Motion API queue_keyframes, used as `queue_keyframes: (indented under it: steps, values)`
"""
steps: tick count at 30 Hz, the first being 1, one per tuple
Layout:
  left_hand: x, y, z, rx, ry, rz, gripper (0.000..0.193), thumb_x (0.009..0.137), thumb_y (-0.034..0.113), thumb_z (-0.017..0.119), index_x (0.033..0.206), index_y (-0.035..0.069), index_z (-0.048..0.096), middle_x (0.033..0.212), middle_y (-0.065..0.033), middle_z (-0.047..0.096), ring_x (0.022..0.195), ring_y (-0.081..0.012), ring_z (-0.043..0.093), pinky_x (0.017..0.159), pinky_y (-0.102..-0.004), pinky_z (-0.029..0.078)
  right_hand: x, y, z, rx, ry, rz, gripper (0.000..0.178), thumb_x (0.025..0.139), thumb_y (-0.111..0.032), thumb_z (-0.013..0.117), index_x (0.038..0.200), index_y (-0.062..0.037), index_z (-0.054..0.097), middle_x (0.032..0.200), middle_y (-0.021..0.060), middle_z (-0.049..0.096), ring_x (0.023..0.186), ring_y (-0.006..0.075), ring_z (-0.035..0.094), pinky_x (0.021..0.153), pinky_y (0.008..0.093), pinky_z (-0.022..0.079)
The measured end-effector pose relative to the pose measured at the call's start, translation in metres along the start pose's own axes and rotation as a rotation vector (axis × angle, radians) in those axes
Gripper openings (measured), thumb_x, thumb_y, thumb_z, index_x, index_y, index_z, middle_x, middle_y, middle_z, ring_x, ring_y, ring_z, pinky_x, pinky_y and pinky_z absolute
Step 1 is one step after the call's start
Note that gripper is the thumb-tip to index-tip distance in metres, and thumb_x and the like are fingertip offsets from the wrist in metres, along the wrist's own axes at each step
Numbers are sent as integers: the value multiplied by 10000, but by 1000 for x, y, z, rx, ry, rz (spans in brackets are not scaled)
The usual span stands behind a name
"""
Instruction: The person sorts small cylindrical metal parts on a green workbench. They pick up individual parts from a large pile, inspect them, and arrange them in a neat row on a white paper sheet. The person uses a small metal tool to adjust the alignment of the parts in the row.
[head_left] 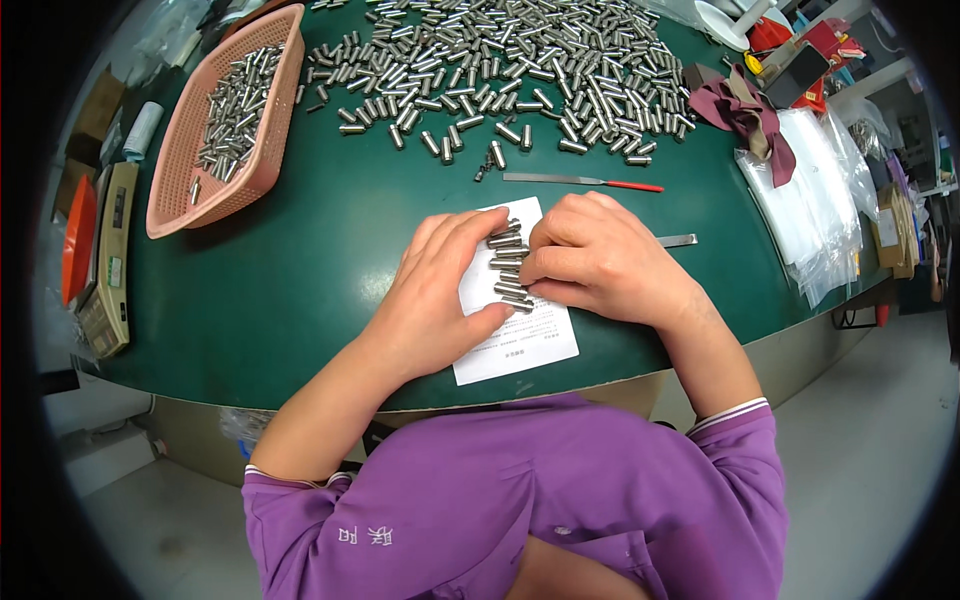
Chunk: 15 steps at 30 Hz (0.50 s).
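A short row of shiny metal pins [509, 265] lies side by side on a white printed sheet [515, 362] in front of me. My left hand [432, 290] is closed around this row, with the thumb at its near end and the index finger at its far end. At the right ends of the pins, my right hand [605, 255] has its fingers curled and pinched together. Whatever sits between those fingertips is hidden. A flat metal strip [678, 240] sticks out from behind the right hand.
Beyond my hands lies a file with a red handle [632, 186]. A large heap of metal pins [500, 60] covers the far table. At left stand a pink basket [275, 150] holding more pins and a scale [118, 260]. Plastic bags [815, 205] and a maroon cloth [745, 115] lie right.
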<state>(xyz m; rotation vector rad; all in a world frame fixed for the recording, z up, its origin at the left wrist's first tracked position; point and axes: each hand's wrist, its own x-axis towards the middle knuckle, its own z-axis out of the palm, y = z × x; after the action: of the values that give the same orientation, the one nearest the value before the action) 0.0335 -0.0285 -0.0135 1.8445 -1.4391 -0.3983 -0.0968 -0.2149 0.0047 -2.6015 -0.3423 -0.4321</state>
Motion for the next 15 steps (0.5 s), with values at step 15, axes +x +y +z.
queue_keyframes:
  steps: [15]
  values:
    - [9, -2, 10, 7, -16, 23, 1018, 648, 101, 800, 1503, 52, 249, 1325, -142, 519, 1263, -326, 448, 1097, -434, 335, -9, 11, -20, 162, 148, 124, 170, 668, -21, 701, 757, -84, 571, 836, 28, 644, 818, 227, 606, 759, 357, 480]
